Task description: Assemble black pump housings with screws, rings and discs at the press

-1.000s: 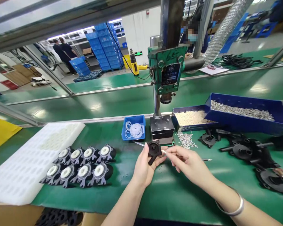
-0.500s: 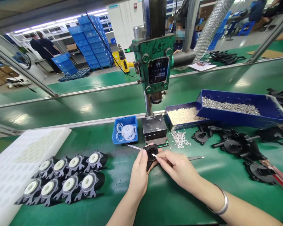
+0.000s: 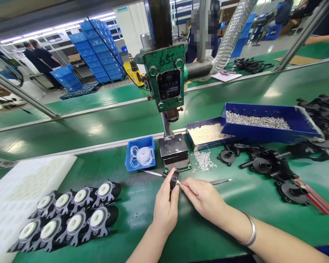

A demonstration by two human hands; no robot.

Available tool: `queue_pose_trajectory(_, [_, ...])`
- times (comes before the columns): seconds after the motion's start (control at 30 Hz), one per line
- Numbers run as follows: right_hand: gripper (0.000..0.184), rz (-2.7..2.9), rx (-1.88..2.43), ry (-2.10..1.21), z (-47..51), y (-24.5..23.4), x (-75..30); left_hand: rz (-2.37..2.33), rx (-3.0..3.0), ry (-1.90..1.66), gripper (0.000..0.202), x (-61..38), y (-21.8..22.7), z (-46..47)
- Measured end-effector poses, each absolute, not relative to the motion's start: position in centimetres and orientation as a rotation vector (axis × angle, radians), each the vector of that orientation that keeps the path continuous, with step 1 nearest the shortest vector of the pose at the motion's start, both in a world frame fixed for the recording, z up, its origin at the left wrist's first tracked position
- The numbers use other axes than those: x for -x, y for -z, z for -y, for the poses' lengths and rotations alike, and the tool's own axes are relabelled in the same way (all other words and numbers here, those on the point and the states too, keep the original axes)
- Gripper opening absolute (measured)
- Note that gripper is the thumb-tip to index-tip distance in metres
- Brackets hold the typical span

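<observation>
My left hand (image 3: 165, 204) grips a small black round plastic part (image 3: 174, 178), held edge-on above the green bench. My right hand (image 3: 200, 197) is pinched at that part's right side; a small white piece seems to sit between its fingertips, too small to name. A silver bangle (image 3: 248, 233) is on my right wrist. Thin metal tweezers (image 3: 220, 181) lie just behind my right hand. Several finished black parts with white centres (image 3: 71, 212) lie in two rows to the left.
A green press (image 3: 166, 80) stands behind my hands over a black block (image 3: 173, 148). A small blue bin of white rings (image 3: 140, 157), blue trays of white beads (image 3: 205, 133) and metal screws (image 3: 257, 122), loose black housings (image 3: 265, 164) and white foam (image 3: 22, 186) surround them.
The black part has turned from face-on to edge-on in my left hand. My right fingers have closed in against it. The view has shifted right and down.
</observation>
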State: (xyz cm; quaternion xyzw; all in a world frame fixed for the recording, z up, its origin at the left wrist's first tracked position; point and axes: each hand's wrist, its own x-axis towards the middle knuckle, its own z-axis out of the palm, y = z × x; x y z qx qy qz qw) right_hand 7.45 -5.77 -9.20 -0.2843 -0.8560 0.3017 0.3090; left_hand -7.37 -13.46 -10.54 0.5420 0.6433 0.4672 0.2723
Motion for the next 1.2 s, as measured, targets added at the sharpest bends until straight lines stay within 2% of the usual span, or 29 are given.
queue_pose_trajectory(0.27, [0.029,2.197,0.755,-1.076,5.4,9.2,-7.8,-1.684,-1.429,-1.246,0.046,7.1,9.9,13.6])
queue_pose_trajectory(0.43, [0.026,1.736,0.781,-1.818,4.5,8.7,-8.0,-1.668,-1.520,-1.250,0.044,7.6,9.4,13.3])
queue_pose_trajectory(0.57, [0.052,1.368,0.647,-2.307,3.4,8.4,-9.6,-1.778,-1.826,-1.150,0.035,8.0,8.2,13.7])
queue_pose_trajectory(0.6, [0.053,1.304,0.619,-2.414,3.2,8.5,-9.9,-1.824,-1.924,-1.081,0.032,8.1,7.8,13.9])
queue_pose_trajectory(0.7, [0.033,1.188,0.602,-2.606,3.3,9.0,-10.2,-1.842,-2.141,-0.808,0.029,8.4,6.1,14.9])
queue_pose_trajectory(0.77, [0.023,1.190,0.614,-2.670,3.7,9.1,-9.9,-1.813,-2.181,-0.648,0.043,9.0,5.1,16.3])
queue_pose_trajectory(0.87, [0.022,1.171,0.633,-2.731,4.2,8.8,-9.6,-2.118,-2.082,-0.428,0.113,11.6,4.6,19.6])
queue_pose_trajectory(0.9, [0.024,1.152,0.645,-2.730,4.2,8.7,-9.6,-2.345,-1.995,-0.349,0.129,12.8,4.8,20.9])
queue_pose_trajectory(0.93, [0.026,1.130,0.661,-2.716,4.1,8.5,-9.6,-2.572,-1.880,-0.239,0.134,14.2,5.1,22.3])
queue_pose_trajectory(1.0, [0.031,1.099,0.689,-2.671,3.9,8.4,-9.6,-2.809,-1.759,-0.001,0.129,16.8,5.9,24.9])
queue_pose_trajectory(1.1, [0.035,1.097,0.732,-2.619,3.6,8.7,-9.7,-2.818,-1.818,0.175,0.114,18.8,7.3,27.5])
queue_pose_trajectory(1.2, [0.032,1.124,0.734,-2.572,3.4,9.0,-9.5,-2.841,-1.884,0.145,0.102,18.1,8.2,27.8])
